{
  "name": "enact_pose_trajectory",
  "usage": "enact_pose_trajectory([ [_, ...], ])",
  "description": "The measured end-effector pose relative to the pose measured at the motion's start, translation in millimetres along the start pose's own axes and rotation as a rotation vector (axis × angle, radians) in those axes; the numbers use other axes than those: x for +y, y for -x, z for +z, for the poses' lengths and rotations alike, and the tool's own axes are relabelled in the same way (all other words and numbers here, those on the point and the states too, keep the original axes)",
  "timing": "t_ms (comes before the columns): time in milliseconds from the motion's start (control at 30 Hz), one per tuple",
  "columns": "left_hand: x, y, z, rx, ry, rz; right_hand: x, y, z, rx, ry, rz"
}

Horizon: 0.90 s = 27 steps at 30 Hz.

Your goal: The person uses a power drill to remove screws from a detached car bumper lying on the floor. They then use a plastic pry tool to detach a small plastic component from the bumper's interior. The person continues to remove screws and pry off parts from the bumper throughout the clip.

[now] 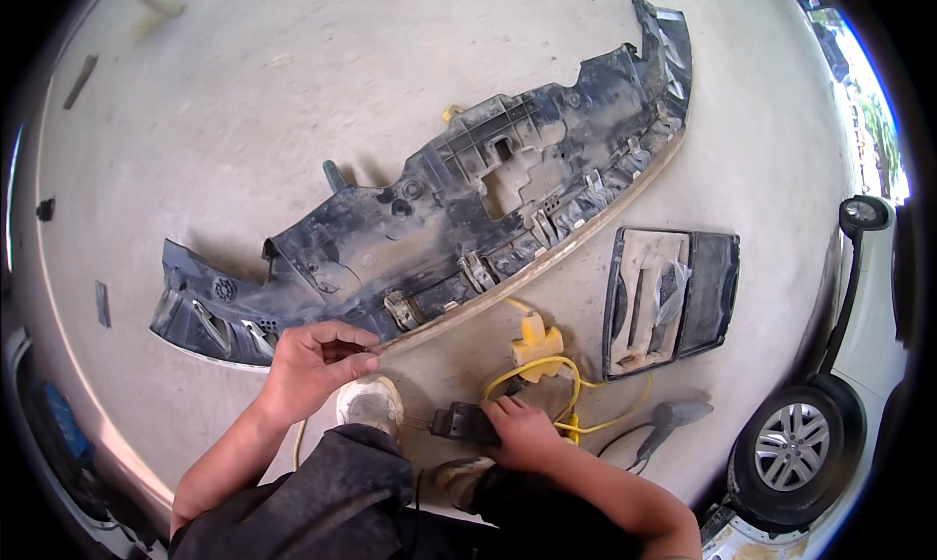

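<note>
I see left hand pinching near edge of bumper, mid-floor | right hand wrapped round black tool | risk: careless swing jabs shoe; slack yellow cord snags

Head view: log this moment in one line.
left hand: at near edge of dark bumper, grip unclear | right hand: holding black tool, thin shaft pointing left | open case: on floor beside bumper

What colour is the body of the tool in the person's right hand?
The tool body is black, seen in the head view.
</note>
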State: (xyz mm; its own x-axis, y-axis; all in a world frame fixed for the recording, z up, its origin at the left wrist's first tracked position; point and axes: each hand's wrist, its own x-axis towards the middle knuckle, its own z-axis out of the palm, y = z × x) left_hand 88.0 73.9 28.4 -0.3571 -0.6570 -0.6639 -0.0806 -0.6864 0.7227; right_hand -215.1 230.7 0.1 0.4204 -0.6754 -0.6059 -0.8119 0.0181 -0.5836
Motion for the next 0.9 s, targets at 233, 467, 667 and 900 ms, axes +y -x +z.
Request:
enact_pose_trajectory([
  [233,17,7,6,-0.036,-0.080,0.069,-34,2,-55,-0.078,-0.556,0.282],
  [467,34,19,14,-0.103,-0.286,0.179,-53,-6,-62,0.257,-0.382,0.107],
  [667,36,21,16,-0.122,-0.386,0.357,-46,-4,-65,0.352,-0.169,-0.055],
  [900,41,21,18,-0.139,-0.579,0.536,-43,-3,-63,0.416,-0.171,-0.077],
])
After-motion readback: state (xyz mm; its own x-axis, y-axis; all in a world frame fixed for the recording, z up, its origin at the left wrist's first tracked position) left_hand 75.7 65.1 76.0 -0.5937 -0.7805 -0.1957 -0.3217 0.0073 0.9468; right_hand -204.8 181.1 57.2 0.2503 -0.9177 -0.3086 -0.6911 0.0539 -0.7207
